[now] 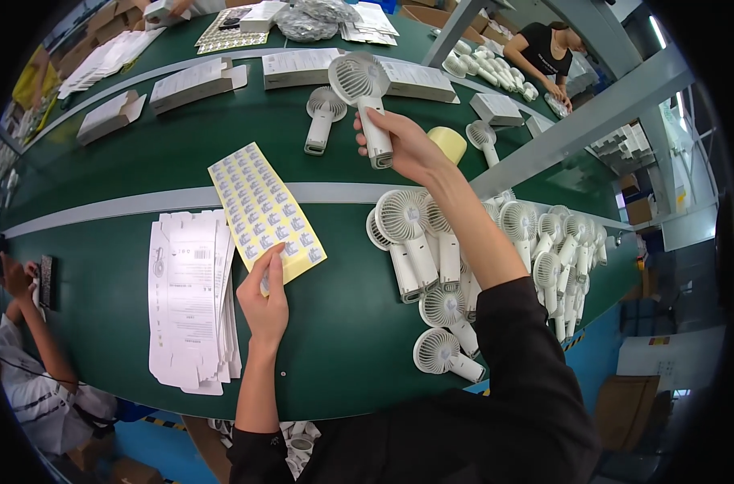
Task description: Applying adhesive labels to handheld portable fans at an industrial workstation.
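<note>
My right hand (409, 147) is wrapped round the handle of a white handheld fan (375, 135), raised over the green belt with its round grille away from me. Another white fan (322, 119) lies on the belt just left of it. Thumb and forefinger of my left hand (264, 300) pinch the lower edge of a yellow sticker sheet (267, 208) with rows of small printed labels. Whether a loose label is between those fingertips, I cannot tell. Beside that hand, flattened white cartons (181, 302) are stacked, partly under the sheet.
Many white fans (439, 306) are piled at the right, under my forearm. White boxes (191, 85) line the far belt, near a yellow tape roll (447, 145). A grey metal post (576, 121) slants across the right. Co-workers sit at left and far right.
</note>
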Motion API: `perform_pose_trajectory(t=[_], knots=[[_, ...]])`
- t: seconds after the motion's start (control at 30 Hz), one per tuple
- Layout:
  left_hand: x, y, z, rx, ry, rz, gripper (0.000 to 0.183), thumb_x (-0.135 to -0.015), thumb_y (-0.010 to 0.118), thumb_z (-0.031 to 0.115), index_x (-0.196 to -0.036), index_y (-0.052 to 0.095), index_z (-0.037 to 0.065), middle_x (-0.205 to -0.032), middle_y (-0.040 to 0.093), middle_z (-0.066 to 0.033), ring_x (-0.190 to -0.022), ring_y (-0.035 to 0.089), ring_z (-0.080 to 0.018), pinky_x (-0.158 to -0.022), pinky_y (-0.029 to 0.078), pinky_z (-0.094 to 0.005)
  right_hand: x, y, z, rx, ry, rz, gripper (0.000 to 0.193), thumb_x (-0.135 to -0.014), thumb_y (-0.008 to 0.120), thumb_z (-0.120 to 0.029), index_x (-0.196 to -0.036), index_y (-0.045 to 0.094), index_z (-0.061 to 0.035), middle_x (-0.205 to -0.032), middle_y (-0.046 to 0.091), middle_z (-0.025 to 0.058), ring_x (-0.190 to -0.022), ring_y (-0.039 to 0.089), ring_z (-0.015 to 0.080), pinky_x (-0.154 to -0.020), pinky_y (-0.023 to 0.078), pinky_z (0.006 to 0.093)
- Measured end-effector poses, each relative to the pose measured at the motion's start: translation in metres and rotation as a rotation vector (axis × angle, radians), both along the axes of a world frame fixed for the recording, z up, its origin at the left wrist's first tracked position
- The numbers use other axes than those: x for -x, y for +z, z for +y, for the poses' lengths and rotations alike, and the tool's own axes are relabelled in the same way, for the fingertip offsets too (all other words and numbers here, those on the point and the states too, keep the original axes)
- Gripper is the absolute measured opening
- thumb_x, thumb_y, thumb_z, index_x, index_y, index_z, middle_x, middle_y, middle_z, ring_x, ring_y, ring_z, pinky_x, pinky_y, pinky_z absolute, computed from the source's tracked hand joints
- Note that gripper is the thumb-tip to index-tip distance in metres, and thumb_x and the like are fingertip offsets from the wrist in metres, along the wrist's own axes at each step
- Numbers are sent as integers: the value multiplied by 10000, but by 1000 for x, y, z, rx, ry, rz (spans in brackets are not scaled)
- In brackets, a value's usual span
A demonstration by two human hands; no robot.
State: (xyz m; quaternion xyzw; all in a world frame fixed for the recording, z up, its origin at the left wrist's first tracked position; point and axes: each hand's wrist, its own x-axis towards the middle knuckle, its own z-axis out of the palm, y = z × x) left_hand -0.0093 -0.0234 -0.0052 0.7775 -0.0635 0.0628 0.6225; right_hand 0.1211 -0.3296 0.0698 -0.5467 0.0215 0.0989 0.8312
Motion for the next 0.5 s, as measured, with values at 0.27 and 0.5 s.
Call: perform_pose_trajectory(t=[0.27, 0.5], knots=[[1, -2, -4, -30, -14, -57, 272, -1051, 586, 156, -1191, 731, -27, -1096, 765, -172, -980, 713, -201, -882, 523, -304, 31, 40, 14, 64, 164, -110, 285, -1041, 619, -264, -1153, 574, -6, -1032, 640, 59, -836, 636, 134, -758, 550, 313], [1, -5, -5, -30, -11, -50, 270, -1051, 588, 159, -1194, 735, -16, -1077, 766, -181, -961, 712, -198, -867, 524, -303, 72, 68, 48, 1138, -332, -681, 305, -943, 746, -200, -1108, 619, 23, -933, 664, 100, -779, 652, 182, -714, 537, 338]])
